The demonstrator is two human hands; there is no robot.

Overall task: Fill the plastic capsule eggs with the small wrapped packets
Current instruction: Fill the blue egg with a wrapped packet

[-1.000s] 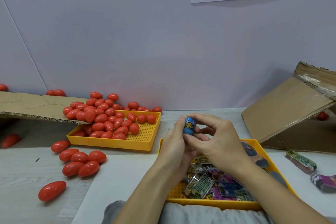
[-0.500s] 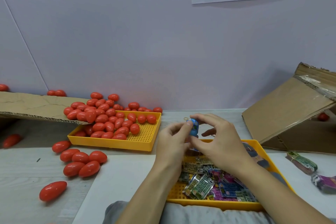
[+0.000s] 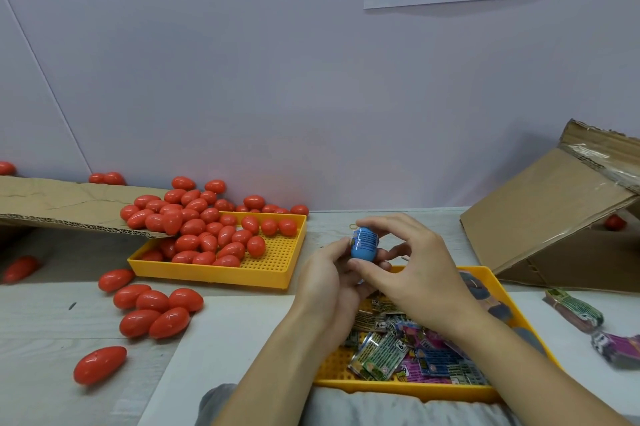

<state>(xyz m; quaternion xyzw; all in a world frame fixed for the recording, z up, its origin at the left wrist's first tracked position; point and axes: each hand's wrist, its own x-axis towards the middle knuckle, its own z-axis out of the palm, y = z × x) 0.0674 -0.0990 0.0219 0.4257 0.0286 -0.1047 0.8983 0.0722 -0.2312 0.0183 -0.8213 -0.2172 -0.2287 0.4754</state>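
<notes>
Both hands, left and right, pinch one blue packet above the packet tray, apparently compacting it to fit an egg.

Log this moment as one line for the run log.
step: handling packet | left hand: holds blue packet | right hand: pinches same packet | below: packet tray | red eggs: untouched
</notes>
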